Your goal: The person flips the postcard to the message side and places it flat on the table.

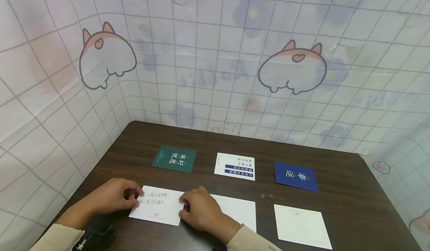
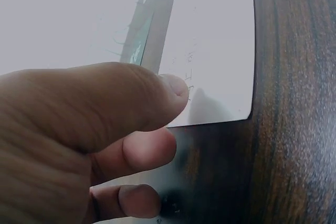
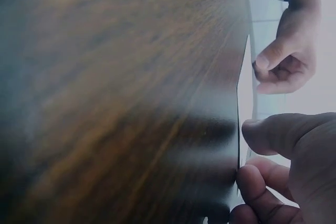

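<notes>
A white card (image 1: 161,208) with handwritten lines sits at the front left of the table. At its left edge is my left hand (image 1: 114,195), gripping it between thumb and fingers. My right hand (image 1: 202,210) pinches the right edge. In the left wrist view, the left thumb (image 2: 152,95) lies over the card (image 2: 215,51) near a corner, with other fingers curled below. The right wrist view shows the right thumb (image 3: 268,134) at the card's edge. Behind my right hand, a second white card (image 1: 236,210) is partly hidden.
Along the back of the dark wooden table (image 1: 352,191) lie a green card (image 1: 174,159), a white card with blue bands (image 1: 235,166) and a blue card (image 1: 295,176). A cream card (image 1: 302,226) lies front right. A patterned curtain (image 1: 208,56) hangs around the table.
</notes>
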Tool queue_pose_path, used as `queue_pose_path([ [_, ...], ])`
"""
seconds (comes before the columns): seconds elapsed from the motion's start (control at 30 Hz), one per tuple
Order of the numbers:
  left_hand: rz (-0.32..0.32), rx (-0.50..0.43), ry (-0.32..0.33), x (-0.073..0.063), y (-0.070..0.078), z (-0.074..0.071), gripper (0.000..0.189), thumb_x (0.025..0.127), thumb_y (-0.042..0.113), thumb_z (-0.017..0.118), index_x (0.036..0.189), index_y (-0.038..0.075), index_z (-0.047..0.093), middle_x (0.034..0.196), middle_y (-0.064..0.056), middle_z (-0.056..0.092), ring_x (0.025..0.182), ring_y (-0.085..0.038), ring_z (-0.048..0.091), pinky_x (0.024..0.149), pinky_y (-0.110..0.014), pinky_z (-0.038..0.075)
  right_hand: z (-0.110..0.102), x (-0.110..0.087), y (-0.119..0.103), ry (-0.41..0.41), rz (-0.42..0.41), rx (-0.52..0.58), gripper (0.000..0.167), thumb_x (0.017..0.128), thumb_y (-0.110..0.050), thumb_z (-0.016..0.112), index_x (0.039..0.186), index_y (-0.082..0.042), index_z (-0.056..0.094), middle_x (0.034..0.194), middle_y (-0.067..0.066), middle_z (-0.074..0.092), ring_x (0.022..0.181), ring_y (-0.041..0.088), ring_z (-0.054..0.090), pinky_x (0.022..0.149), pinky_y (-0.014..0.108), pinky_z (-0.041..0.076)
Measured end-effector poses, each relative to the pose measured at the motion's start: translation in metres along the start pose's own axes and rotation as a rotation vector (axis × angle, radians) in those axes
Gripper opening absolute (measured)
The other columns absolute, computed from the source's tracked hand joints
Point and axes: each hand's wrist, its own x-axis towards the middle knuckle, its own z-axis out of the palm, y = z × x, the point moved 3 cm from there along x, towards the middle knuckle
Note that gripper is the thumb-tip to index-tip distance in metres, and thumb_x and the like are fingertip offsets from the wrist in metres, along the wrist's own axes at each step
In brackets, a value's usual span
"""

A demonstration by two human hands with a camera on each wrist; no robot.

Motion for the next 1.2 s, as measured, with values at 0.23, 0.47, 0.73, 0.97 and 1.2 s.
queue_pose_path([
  [0.23,0.005,0.013,0.017,0.000,0.000,0.000,0.018,0.083,0.020,0.084,0.098,0.019,0.074,0.072,0.015,0.053,0.065,-0.002,0.048,0.059,-0.026,0.039,-0.003,-0.001,-0.001,-0.026,0.007,0.015,0.026,0.083,-0.027,0.080,0.107,-0.016,0.077,0.081,-0.016,0.056,0.088,0.007,0.050,0.068,0.024,0.044],
  [0.47,0.012,0.020,0.026,0.006,0.005,0.001,0.019,0.084,0.022,0.084,0.100,0.018,0.075,0.072,0.014,0.052,0.065,-0.003,0.047,0.059,-0.026,0.040,-0.010,-0.001,-0.001,-0.026,-0.036,0.034,0.024,0.086,-0.026,0.079,0.108,-0.016,0.076,0.085,-0.015,0.060,0.090,0.006,0.052,0.074,0.023,0.046],
  [0.73,0.051,0.043,0.021,0.019,0.019,0.000,0.017,0.085,0.024,0.083,0.101,0.019,0.076,0.073,0.015,0.053,0.066,-0.003,0.048,0.059,-0.027,0.042,-0.017,-0.004,0.005,-0.002,-0.035,0.057,0.024,0.087,-0.026,0.079,0.109,-0.018,0.075,0.087,-0.017,0.061,0.093,0.005,0.053,0.077,0.022,0.046],
  [0.97,0.103,0.074,0.033,0.030,0.036,0.001,0.017,0.088,0.025,0.081,0.103,0.019,0.076,0.080,0.018,0.056,0.076,-0.007,0.054,0.067,-0.031,0.047,-0.026,-0.008,0.013,-0.012,-0.012,0.085,0.026,0.089,-0.028,0.079,0.112,-0.017,0.075,0.093,-0.014,0.064,0.100,0.008,0.054,0.081,0.026,0.049],
  [1.2,0.134,0.067,0.035,0.043,0.050,0.007,0.017,0.090,0.026,0.079,0.104,0.018,0.075,0.086,0.020,0.059,0.083,-0.010,0.058,0.076,-0.036,0.051,-0.033,-0.016,0.025,0.008,0.000,0.106,0.027,0.090,-0.026,0.077,0.115,-0.016,0.075,0.099,-0.010,0.067,0.099,0.010,0.053,0.082,0.028,0.049],
])
